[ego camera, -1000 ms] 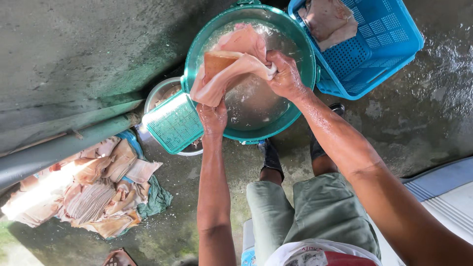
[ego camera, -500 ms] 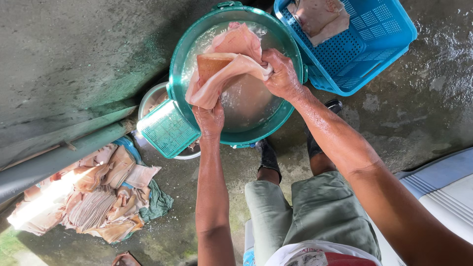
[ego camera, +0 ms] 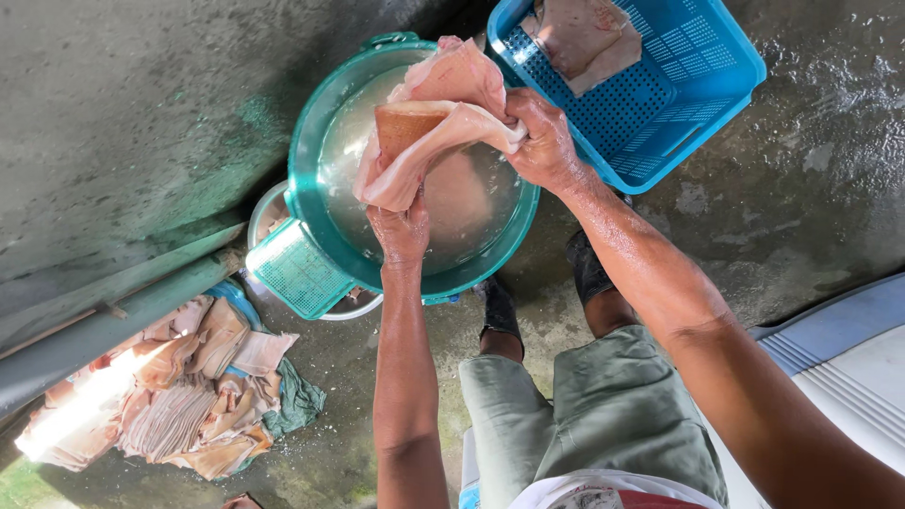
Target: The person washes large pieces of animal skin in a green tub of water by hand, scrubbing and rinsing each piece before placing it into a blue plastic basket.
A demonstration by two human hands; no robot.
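Observation:
A wet pink cloth [ego camera: 443,123] hangs above a teal basin [ego camera: 316,141] of cloudy water. My left hand [ego camera: 401,226] grips the cloth's lower end. My right hand [ego camera: 539,141] is closed on its upper end near the basin's far rim. The cloth is bunched and folded between the two hands, and a brownish inner side shows at its top.
A blue perforated basket [ego camera: 660,94] at the upper right holds another pink cloth [ego camera: 584,38]. A teal scoop [ego camera: 297,269] rests on a metal bowl [ego camera: 269,212] left of the basin. A heap of pink and beige cloths [ego camera: 179,396] lies on wet concrete at lower left.
Both hands have kept hold of the pink cloth over the basin, drawing it tighter between them. The camera view has shifted slightly.

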